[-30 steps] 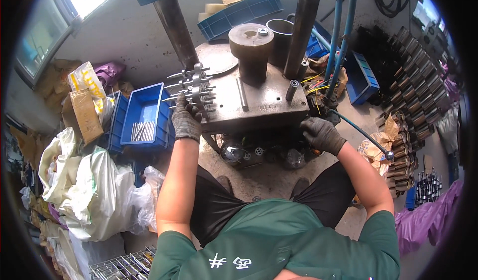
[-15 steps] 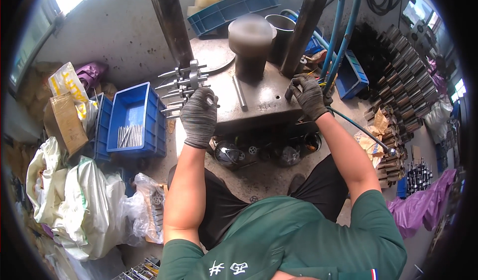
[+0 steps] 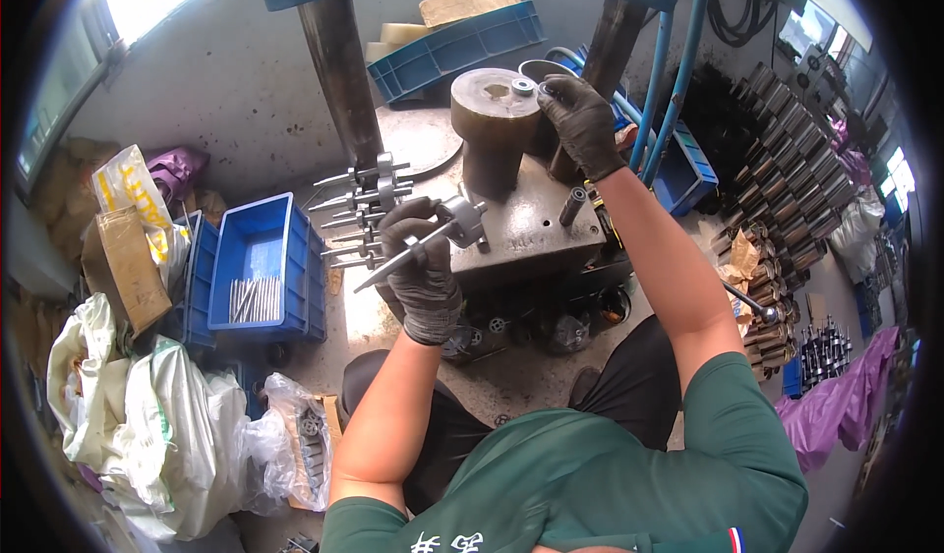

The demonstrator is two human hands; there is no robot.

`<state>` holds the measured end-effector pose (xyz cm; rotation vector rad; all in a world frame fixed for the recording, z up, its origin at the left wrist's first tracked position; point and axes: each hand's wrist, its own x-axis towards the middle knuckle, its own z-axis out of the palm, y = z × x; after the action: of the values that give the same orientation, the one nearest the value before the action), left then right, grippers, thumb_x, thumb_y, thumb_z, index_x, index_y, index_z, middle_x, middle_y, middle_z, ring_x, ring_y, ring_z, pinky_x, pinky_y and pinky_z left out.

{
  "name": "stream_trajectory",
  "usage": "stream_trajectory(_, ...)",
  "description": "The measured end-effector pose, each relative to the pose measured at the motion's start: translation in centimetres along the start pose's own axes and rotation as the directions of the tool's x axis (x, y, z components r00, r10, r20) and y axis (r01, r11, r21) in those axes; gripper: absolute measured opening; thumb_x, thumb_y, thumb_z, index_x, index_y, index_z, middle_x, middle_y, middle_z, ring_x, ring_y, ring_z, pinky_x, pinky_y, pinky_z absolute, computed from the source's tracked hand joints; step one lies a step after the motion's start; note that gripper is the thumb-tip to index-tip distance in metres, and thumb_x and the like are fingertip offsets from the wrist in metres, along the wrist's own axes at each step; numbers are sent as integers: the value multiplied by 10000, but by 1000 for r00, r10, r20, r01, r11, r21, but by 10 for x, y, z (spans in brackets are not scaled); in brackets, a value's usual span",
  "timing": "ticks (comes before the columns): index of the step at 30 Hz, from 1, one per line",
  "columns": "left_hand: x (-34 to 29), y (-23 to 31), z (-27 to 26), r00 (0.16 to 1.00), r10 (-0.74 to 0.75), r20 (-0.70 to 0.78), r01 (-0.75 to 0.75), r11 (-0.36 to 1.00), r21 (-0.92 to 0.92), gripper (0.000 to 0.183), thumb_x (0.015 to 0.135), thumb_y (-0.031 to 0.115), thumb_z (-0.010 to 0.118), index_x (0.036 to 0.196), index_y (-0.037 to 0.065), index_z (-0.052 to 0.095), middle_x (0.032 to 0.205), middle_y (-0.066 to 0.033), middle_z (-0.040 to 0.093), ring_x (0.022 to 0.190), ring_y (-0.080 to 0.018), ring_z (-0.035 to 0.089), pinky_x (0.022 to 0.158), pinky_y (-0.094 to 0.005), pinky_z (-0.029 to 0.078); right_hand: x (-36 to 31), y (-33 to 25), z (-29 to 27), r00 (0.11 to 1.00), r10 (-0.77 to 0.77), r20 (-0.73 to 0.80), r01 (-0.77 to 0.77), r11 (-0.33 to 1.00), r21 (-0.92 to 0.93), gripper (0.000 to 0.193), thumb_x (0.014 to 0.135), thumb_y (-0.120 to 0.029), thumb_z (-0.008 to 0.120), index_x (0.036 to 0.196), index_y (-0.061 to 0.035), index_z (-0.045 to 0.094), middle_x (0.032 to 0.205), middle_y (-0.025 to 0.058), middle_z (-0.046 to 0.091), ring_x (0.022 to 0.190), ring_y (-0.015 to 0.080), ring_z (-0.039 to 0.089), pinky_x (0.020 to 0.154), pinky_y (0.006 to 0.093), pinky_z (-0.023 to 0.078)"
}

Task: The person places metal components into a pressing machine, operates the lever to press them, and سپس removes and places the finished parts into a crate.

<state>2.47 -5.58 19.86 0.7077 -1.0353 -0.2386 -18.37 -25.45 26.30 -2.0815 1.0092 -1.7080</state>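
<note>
1 gry shaft [image 3: 415, 250], disc-ended, tilted | L fingers [image 3: 403, 227] wrapped rnd | R fingers [image 3: 565, 87] bent, grip unclear

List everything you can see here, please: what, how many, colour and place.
Metal table: one, grey, centre
Round block: one, dark, on table
Small ring: one, silver, on block
Posts: two, dark, table's back
Shafts with discs: several, silver, table's left
Bins: at least four, blue, left, back, right
Rods: many, silver, in left bin
Cardboard box: one, brown, far left
Sacking: uncounted pile, white, lower left
Hoses: two or more, blue, right back
Cylinders: many, grey, stacked right
Sheet: one, purple, lower right
Left hand: one, dark-gloved, holding a shaft
Right hand: one, dark-gloved, beside block
</note>
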Motion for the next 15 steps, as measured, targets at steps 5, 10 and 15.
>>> stream_trajectory(5, -39, -13, 19, 477, -832, 284, 847, 349, -400, 323, 999, 313, 694, 1153, 41, 609, 1036, -127, 693, 881, -248, 708, 785, -365, 627, 31, 9, 25, 998, 58, 14, -52, 963, -264, 259, 877, -184, 757, 1077, -21, 761, 1070, 181, 751, 999, 322, 719, 959, 376, 544)
stream_trajectory(10, -49, -18, 27, 327, -857, 399, 945, 285, -162, 305, 977, 254, 707, 1134, 0, 646, 971, -104, 717, 850, -227, 716, 811, -375, 606, 28, 10, 28, 996, 64, 56, -36, 912, -408, 285, 879, -189, 711, 1119, -41, 749, 1132, 188, 728, 1095, 351, 677, 1020, 425, 503)
stream_trajectory(15, -56, -36, 25, 404, -674, 619, 913, 258, -316, 309, 939, 193, 739, 1158, 0, 637, 1003, -93, 694, 933, -224, 682, 881, -358, 565, -14, -14, 0, 986, -164, 8, 158, 934, -319, 349, 864, -106, 731, 1202, -29, 692, 1179, 212, 689, 1115, 375, 649, 1002, 413, 522)
